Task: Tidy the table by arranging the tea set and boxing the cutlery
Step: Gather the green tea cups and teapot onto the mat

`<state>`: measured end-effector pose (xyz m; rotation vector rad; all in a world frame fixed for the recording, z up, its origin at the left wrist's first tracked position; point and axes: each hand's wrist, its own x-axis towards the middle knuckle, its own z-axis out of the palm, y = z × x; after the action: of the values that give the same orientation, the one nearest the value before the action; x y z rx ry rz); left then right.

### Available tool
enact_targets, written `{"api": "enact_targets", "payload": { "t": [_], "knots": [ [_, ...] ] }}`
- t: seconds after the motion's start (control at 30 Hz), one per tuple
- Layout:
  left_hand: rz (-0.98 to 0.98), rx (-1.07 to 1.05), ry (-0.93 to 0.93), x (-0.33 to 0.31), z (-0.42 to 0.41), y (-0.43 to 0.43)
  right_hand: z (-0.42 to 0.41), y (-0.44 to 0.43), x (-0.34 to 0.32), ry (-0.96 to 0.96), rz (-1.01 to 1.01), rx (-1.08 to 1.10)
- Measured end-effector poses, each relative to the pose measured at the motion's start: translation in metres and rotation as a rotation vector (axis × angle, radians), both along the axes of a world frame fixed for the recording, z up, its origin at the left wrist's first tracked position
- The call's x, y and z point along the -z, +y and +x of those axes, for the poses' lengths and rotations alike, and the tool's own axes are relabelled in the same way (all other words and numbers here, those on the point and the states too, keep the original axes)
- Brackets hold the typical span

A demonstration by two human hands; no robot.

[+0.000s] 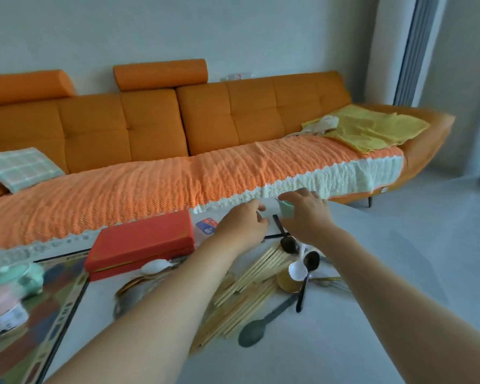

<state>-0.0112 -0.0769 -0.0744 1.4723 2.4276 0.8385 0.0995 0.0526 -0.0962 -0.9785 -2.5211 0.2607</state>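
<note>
We're barely getting started tbh: right grip (305, 214) is holding the green cup (286, 208), left grip (243, 221) is pinching the white cup (270, 209), chopsticks (250, 281) and spoons (251, 332) are lying unboxed.

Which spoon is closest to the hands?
The dark spoon whose handle runs up between the left hand and right hand; the other spoons lie nearer the camera.

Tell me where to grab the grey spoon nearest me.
Pinch the grey spoon by mid-handle, from above and its right side: it lies flat, chopsticks crowd its left, and the handle's far end nears the black spoon.
</note>
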Motion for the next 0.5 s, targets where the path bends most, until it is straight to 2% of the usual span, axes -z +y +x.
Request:
{"api": "enact_targets", "payload": {
  "t": [0.13,0.3,0.5],
  "knots": [
    [-0.065,-0.031,-0.05,0.003,-0.005,0.053,0.004,0.039,0.012,-0.042,-0.04,0.053],
    [-0.113,-0.056,-0.202,0.015,-0.01,0.087,0.001,0.061,0.028,-0.117,-0.118,0.06],
    [0.026,-0.056,-0.362,0.022,-0.008,0.091,-0.003,0.062,0.033,0.001,-0.132,0.054]
  ]
}}
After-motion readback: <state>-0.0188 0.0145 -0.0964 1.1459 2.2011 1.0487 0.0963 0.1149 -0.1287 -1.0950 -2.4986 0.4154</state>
